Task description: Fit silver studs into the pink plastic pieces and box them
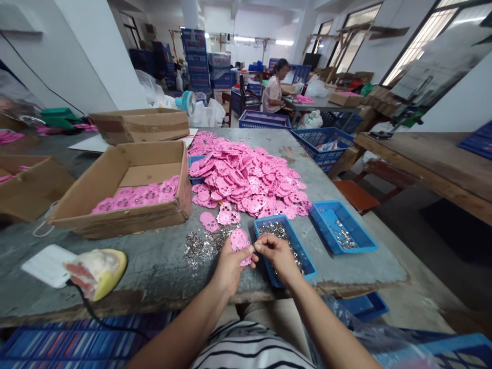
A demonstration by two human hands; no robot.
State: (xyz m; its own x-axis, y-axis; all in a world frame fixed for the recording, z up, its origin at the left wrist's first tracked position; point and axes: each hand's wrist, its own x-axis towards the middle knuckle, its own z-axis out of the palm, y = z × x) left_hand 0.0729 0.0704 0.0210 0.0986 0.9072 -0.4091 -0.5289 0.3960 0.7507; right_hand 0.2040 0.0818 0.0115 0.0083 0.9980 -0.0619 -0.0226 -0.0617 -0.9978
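My left hand (pixel 228 265) is closed around a pink plate-like plastic piece (pixel 239 239) with a wavy outline and small holes, thumb lying across it. My right hand (pixel 277 255) pinches beside the piece's right edge; anything between its fingertips is too small to make out. Under the right hand stands a blue tray (pixel 273 277) of small shiny metal parts (pixel 279 229). More such metal parts (pixel 200 248) lie loose on the table, left of my hands. Just beyond, a few single pink pieces lie before a large heap of pink pieces (pixel 246 174).
A cardboard box (pixel 119 224) with rows of pink pieces stands left. A second blue tray (pixel 349 250) holds fewer metal parts at right. A yellow device (pixel 115 274) with a cable and a white block (pixel 49 266) lie front left. Another person (pixel 272 92) sits at a far table.
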